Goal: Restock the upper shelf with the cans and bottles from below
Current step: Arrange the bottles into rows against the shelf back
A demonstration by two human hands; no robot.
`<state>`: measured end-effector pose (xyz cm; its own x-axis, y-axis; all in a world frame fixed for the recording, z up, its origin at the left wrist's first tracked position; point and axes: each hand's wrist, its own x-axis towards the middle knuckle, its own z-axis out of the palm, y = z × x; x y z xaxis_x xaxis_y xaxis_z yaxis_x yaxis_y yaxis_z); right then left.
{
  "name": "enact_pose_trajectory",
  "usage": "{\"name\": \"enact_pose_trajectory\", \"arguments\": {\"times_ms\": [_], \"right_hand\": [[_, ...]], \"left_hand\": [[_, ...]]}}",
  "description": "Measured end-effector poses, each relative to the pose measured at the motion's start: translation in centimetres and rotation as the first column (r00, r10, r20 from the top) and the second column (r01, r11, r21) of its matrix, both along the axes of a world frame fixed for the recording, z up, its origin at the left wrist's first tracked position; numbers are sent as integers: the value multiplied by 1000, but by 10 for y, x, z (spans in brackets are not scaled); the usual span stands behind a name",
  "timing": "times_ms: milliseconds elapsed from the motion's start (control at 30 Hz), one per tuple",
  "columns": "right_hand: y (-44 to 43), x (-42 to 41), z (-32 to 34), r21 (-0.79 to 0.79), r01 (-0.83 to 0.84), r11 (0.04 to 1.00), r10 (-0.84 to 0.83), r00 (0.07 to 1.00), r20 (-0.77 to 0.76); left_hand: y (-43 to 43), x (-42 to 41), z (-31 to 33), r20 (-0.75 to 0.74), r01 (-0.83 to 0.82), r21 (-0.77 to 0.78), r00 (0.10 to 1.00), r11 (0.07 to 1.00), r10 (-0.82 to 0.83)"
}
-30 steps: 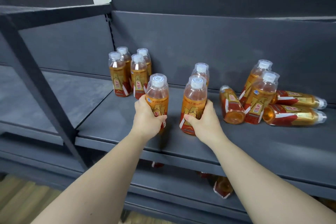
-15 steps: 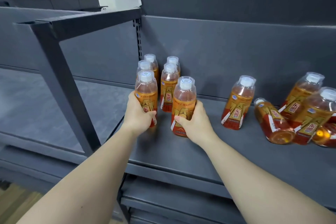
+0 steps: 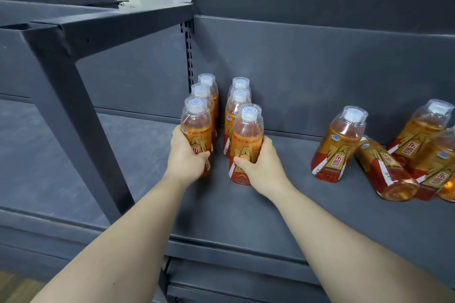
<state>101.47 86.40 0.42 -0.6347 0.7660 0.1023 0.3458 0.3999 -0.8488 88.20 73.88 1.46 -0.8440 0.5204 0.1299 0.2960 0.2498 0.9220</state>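
On the grey shelf (image 3: 246,214), left hand (image 3: 186,157) grips one upright bottle (image 3: 197,128); right hand (image 3: 261,167) grips another bottle (image 3: 246,140).

Left hand (image 3: 187,157): arm outstretched, fingers wrapped round an upright drink bottle (image 3: 197,125).
Right hand (image 3: 261,167): arm outstretched, gripping a second bottle (image 3: 247,130).

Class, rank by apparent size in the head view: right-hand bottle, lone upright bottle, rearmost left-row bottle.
1. lone upright bottle, looks widest.
2. right-hand bottle, a close second; nearness to the camera makes this unsure.
3. rearmost left-row bottle, mostly hidden.
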Motion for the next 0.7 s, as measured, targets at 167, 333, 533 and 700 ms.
{"name": "enact_pose_trajectory", "arguments": {"times_ms": [167,333,533,700], "right_hand": [[-2,-12,-1,3,-7,1000,7,1000,-15],[-7,-23,0,12,-7,1000,8,1000,-23],[-9,-26,-4,26,8,1000,-7,999,-39],[-8,-26,-4,21,5,1000,-4,1000,-30]], "left_hand": [[1,-7,-3,15,-9,10,1000,1000,9],[0,-13,-5,31,7,14,999,1000,-8],[-3,-15,-7,33,32,38,999,999,-33],[0,-12,-9,18,64,49,998,997,-65]]}}
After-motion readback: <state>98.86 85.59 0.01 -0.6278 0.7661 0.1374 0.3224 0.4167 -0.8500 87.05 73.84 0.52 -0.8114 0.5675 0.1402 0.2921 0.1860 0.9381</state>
